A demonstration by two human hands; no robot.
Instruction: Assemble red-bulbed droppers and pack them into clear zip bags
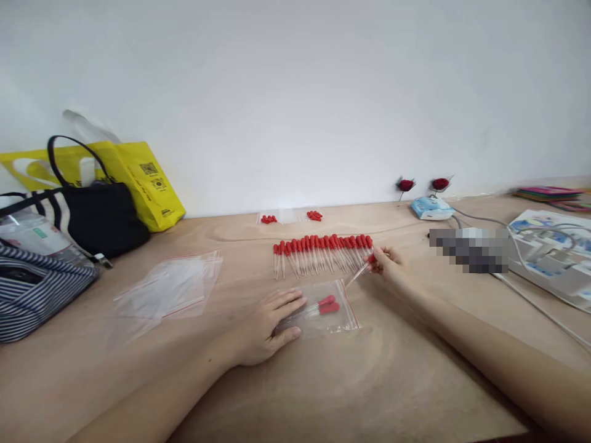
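Observation:
A row of several glass droppers [318, 251] with red rubber bulbs lies on the wooden table [323, 381]. My right hand [386, 263] pinches one dropper [362, 272] by its red bulb at the right end of the row, its glass tip slanting down to the left. In front of the row lies a small clear zip bag [339, 317] with two red-bulbed droppers [323, 304] inside. My left hand [265, 326] rests on the bag's left end, thumb and fingers holding its mouth.
A stack of empty clear zip bags [168, 289] lies to the left. Behind it stand a black handbag [99, 218], a yellow bag [143, 178] and a striped bag [34, 289]. Loose red bulbs [314, 215] sit near the wall. Cables and printed boxes [551, 252] occupy the right.

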